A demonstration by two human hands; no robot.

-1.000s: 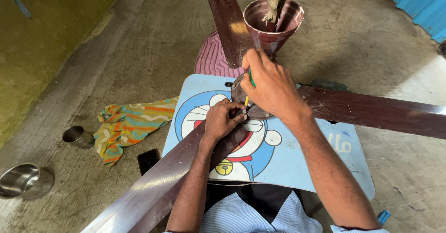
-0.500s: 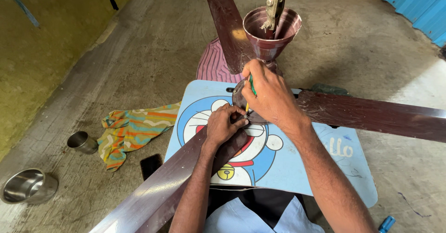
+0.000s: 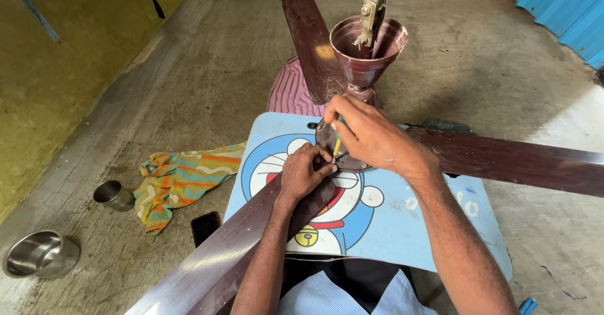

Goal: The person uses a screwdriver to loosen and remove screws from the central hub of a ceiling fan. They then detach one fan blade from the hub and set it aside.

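1. Entering from the bottom of the frame, the left hand [image 3: 302, 173] rests on the near fan blade [image 3: 233, 246], which runs from the lower left up toward the centre; its fingers are curled together and pressed down where the blade meets the fan motor hub [image 3: 343, 154].
2. Just above and to the right, the right hand [image 3: 368, 132] lies over the hub, fingers closed around a thin screwdriver [image 3: 338, 142] with a yellow and green handle; the tool stands nearly upright, its tip at the hub's edge, just beside the left fingertips.
3. Beneath both hands sits a light blue board [image 3: 402, 227] with a cartoon cat printed on it, filling the lower centre.
4. A second blade [image 3: 522, 164] stretches to the right edge, and a third [image 3: 305, 32] reaches toward the top.
5. Beyond the right hand, upper centre, the maroon canopy cup [image 3: 368, 51] stands open side up on the rod.
6. On the concrete floor at left lie a striped colourful cloth [image 3: 179, 180], a small steel cup [image 3: 113, 195] and, lower left, a steel bowl [image 3: 41, 255].
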